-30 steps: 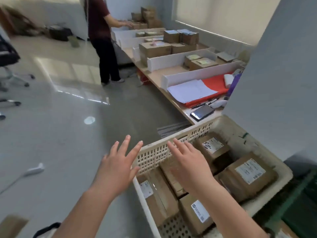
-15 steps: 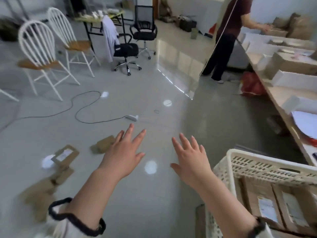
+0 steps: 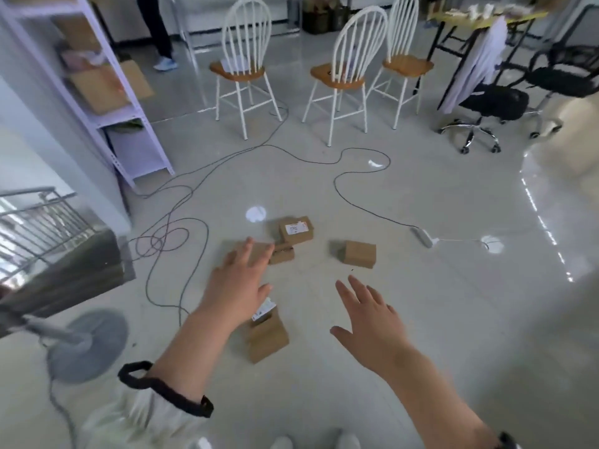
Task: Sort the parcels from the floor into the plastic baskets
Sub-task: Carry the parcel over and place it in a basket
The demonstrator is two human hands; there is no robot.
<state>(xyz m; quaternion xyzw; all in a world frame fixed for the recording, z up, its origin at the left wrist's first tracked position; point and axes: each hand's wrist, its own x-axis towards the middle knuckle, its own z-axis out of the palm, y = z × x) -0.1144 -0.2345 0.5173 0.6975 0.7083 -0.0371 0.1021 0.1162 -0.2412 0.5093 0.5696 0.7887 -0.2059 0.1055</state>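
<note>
Several brown cardboard parcels lie on the grey floor in front of me. One parcel with a white label [image 3: 296,230] is farthest, a small one [image 3: 282,253] sits just before it, and a plain box [image 3: 359,253] lies to the right. Another labelled parcel [image 3: 267,335] is nearest, partly under my left forearm. A further parcel [image 3: 256,251] is mostly hidden behind my left fingers. My left hand [image 3: 238,283] is spread open above the parcels, holding nothing. My right hand [image 3: 372,315] is also open and empty, over bare floor. No basket is in view.
Black cables [image 3: 181,222] loop across the floor, with a power strip [image 3: 421,236] at right. Three white chairs [image 3: 340,76] stand behind, office chairs [image 3: 492,102] far right, a metal shelf [image 3: 107,92] at left, a fan base [image 3: 87,345] near left, and a person's legs [image 3: 158,30] at the back.
My view has swung left from the basket of parcels to the floor. Both hands stay open and empty, now stretched over the parcels on the floor.
</note>
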